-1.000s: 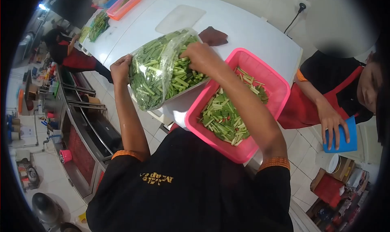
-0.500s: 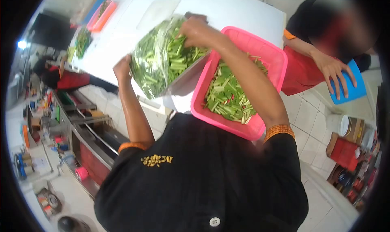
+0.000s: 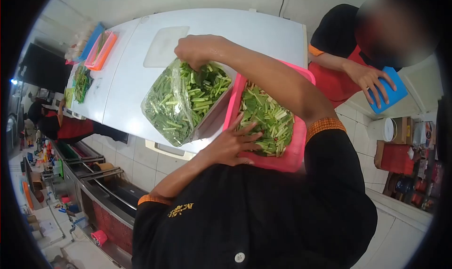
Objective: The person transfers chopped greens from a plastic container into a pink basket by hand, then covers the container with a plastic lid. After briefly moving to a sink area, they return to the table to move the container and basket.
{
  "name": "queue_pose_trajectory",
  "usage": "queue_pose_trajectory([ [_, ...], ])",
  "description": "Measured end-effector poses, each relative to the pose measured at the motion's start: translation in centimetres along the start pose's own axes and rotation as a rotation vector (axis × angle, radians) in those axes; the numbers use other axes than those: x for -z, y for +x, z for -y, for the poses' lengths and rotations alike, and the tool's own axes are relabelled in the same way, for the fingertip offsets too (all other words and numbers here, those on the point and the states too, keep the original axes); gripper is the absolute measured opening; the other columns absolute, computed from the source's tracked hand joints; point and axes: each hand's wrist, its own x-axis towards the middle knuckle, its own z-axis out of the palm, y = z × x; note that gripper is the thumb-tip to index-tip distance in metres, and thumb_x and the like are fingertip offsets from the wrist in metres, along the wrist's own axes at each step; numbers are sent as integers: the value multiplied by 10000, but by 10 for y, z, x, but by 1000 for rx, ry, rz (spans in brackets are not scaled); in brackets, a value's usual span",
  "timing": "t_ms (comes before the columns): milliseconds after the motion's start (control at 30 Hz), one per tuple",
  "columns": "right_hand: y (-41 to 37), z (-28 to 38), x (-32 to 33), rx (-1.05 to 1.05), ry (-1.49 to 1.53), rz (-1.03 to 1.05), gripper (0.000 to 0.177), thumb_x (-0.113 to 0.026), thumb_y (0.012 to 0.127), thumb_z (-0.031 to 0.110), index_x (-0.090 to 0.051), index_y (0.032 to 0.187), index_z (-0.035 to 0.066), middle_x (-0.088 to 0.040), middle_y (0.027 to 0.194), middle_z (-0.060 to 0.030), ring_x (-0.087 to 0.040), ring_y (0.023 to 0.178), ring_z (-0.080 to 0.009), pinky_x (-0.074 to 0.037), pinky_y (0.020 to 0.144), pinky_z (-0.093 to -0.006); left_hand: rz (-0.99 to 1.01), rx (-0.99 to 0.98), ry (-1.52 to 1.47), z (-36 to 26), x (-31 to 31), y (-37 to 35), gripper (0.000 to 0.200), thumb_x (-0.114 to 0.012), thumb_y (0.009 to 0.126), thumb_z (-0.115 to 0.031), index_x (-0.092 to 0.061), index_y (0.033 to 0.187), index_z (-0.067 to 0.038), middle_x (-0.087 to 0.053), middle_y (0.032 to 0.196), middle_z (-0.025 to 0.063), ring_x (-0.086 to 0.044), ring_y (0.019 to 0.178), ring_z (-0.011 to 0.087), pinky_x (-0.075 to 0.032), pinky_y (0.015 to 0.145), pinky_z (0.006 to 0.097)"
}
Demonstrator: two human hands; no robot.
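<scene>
Chopped green vegetables (image 3: pixel 207 92) fill a container (image 3: pixel 215 111) on the table, partly covered by clear plastic (image 3: pixel 176 104). At the container's far corner, my right hand (image 3: pixel 195 51) is closed, fingers curled down at the greens; what they grip is hidden. A pink basket (image 3: pixel 303 146) stands to the right, holding cut stems and leaves (image 3: pixel 270 116). My left hand (image 3: pixel 228 146) rests with fingers spread over that basket's near-left rim, fingertips reaching over the cut greens.
A white cutting board (image 3: pixel 165 45) lies farther back on the white table (image 3: pixel 127 94). Whole greens (image 3: pixel 82 83) and an orange-pink basket (image 3: pixel 101 52) are at the left end. A co-worker's hand (image 3: pixel 369 83) holds a blue object (image 3: pixel 393 90) on the right. Another person (image 3: pixel 61 123) stands at far left.
My left hand has left the plastic-covered container and come down to the pink basket's rim. My right hand has shifted left along the container's far side. The view has shifted.
</scene>
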Motion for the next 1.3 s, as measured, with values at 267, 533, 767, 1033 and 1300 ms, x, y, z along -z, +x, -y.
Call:
queue_pose_trajectory([
  [267,-57,-3,31,-103,79,-106,147,-775,619,71,-705,726,0,-666,677,-162,-665,655,-330,-542,626,-414,260,418,321,-17,-41,-27,1017,-459,741,-822,-524,1335,1,-518,1355,225,-286,1406,372,42,1152,637],
  [533,-186,-36,-47,-222,278,-345,387,-747,629,35,-733,1006,119,-692,906,-149,-681,802,-298,-546,749,-372,94,472,361,-27,-56,-36,1111,-395,746,-846,-492,1318,101,-540,1312,265,-316,1373,450,55,1149,630],
  [767,-223,-28,-194,-522,213,-139,740,-727,778,147,-420,1448,209,-373,1481,-229,-331,1404,-326,-232,1154,-499,-135,229,-245,-34,19,-29,480,-644,916,-286,-558,1331,-63,-679,1148,155,-526,1260,273,-197,1169,509],
  [1033,-254,-5,-185,-711,358,-101,564,-636,874,217,-462,1403,128,-669,954,-217,-658,816,-375,-508,746,-475,-221,671,-718,-29,151,-79,242,-615,941,-161,-691,1122,-19,-736,935,107,-707,880,176,-544,800,311],
  [1300,-111,44,-93,-332,414,-359,575,-681,816,236,-503,1333,58,-629,1091,-210,-626,976,-378,-498,868,-439,-355,1178,337,112,181,-111,617,-483,924,-579,-631,1235,-68,-684,1063,223,-662,1005,343,-494,895,401],
])
